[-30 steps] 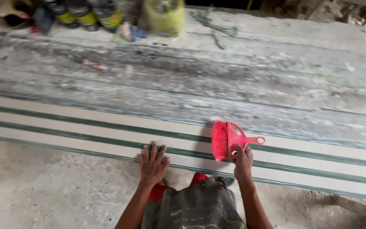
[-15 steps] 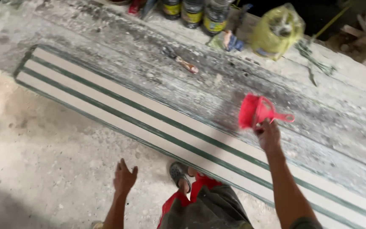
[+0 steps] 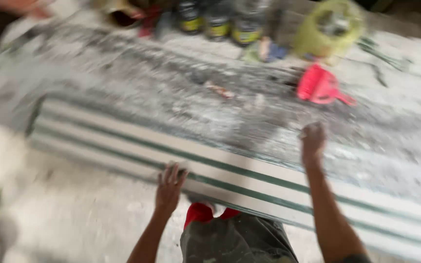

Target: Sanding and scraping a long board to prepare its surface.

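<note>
The view is blurred by motion. A long white panel with green stripes [image 3: 123, 141] lies along the front of a dusty grey workbench [image 3: 147, 87]. My left hand [image 3: 169, 187] rests on the panel's near edge, fingers spread. My right hand [image 3: 313, 141] hovers over the bench just beyond the panel, fingers curled, holding nothing. A red plastic scoop [image 3: 320, 85] lies on the bench farther back, apart from my right hand.
Along the back of the bench stand several dark jars with yellow labels [image 3: 218, 22], a yellow-green bag [image 3: 327, 29] and a brown container [image 3: 120, 14]. A small reddish scrap [image 3: 219, 90] lies mid-bench. Pale dusty floor [image 3: 74, 219] lies below; someone's arm shows at top left [image 3: 20, 6].
My right hand let go of the red scoop, which now lies on the bench farther back. My left hand came back onto the panel's near edge. The view shifted.
</note>
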